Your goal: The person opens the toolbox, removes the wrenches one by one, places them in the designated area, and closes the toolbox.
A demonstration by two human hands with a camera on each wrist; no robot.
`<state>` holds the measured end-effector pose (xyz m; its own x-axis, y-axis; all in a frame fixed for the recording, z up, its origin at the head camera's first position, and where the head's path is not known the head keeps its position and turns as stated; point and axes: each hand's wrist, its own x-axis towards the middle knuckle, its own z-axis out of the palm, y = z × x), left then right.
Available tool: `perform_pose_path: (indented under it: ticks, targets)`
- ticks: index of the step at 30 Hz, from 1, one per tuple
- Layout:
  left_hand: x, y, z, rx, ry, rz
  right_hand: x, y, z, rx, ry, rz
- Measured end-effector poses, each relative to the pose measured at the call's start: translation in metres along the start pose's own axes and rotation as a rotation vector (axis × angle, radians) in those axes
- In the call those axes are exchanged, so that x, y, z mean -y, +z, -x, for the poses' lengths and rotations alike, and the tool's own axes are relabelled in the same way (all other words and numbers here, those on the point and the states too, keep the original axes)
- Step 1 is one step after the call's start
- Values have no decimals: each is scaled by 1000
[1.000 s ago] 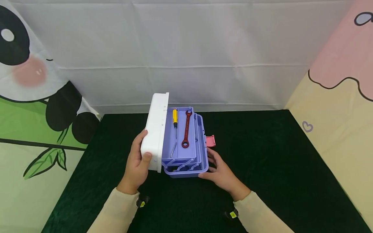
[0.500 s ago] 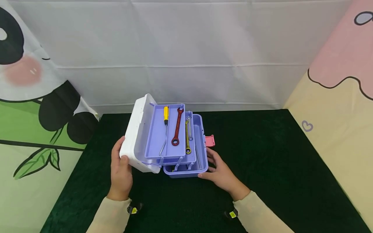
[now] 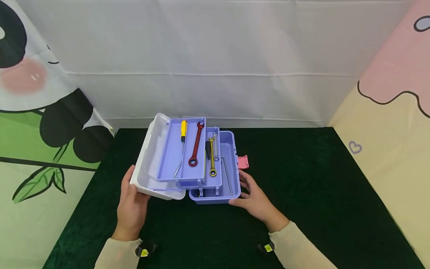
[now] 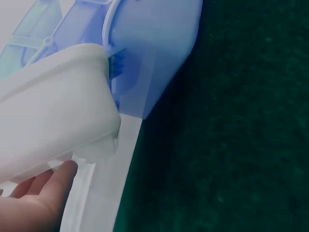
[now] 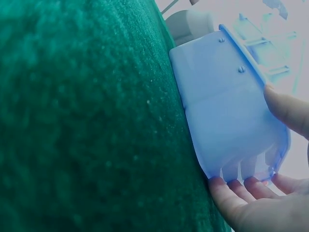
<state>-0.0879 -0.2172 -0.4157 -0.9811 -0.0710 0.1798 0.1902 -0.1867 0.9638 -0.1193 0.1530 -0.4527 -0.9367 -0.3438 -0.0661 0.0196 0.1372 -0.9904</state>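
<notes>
Compared with a second ago, the white lid (image 3: pixel 147 164) of the toolbox (image 3: pixel 215 194) has swung from standing on edge to lying tipped far over to the left, and the left hand (image 3: pixel 131 209) has travelled outward and down with it. The upper tray (image 3: pixel 171 157) has fanned out leftward, uncovering a second tray (image 3: pixel 216 179) and the deep base below, which were stacked and mostly hidden before. The right hand (image 3: pixel 256 201) has not moved.

The toolbox sits near the middle of the dark green counter (image 3: pixel 302 186), a little toward the back edge. It is lilac plastic with a pink latch (image 3: pixel 243 161) on its right side. The upper tray holds a yellow-handled screwdriver (image 3: pixel 183 130) and a red wrench (image 3: pixel 195 149) lying side by side lengthwise. The second tray holds a yellow wrench (image 3: pixel 212 157) beside a dark-handled tool, and a thin metal rod lies in the base.

The left hand grips the lid's near corner, thumb on the rim and fingers (image 4: pixel 58 179) curled beneath it. The right hand rests against the base's near right corner, fingers (image 5: pixel 236 191) fairly straight and pressed along the bottom edge, thumb on the side wall
</notes>
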Motion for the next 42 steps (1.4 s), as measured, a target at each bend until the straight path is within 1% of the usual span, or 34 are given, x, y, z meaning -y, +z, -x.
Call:
perform_pose_path:
  ticks: [4, 7, 10, 12, 19, 22, 24, 29, 32, 35, 39, 40, 42]
  targets:
    - [4, -6, 3, 3, -73, 43, -1, -2, 2, 3, -6, -6]
    - [5, -8, 5, -5, -134, 13, -1, -2, 2, -3, -5, -8]
    - [2, -9, 7, -29, -184, -45, 1, -2, 2, -9, -8, 0]
    - [2, -10, 9, -47, -199, -84, 2, -2, 2, -12, -10, 4]
    - [2, -15, 14, -94, -209, -162, 3, -1, 3, 1, -19, -6]
    - [2, -18, 15, -109, -229, -201, 2, -1, 2, 4, -22, -10]
    - [2, -20, 16, -134, -245, -231, 1, -1, 2, 5, -24, -11]
    - [3, -23, 15, -195, -283, -383, 1, -1, 1, 11, -26, -9]
    - [5, -23, 13, -205, -315, -483, 0, -1, 1, 5, -20, -3]
    - [10, -21, 11, -224, -360, -501, 0, -1, 1, -13, -3, 10]
    - [17, -18, 11, -267, -425, -481, 0, -1, 2, -14, -3, 19]
    - [17, -18, 12, -270, -440, -498, 0, -1, 2, -11, -6, 17]
    - [18, -18, 12, -250, -466, -541, 0, -1, 3, -4, -10, 17]
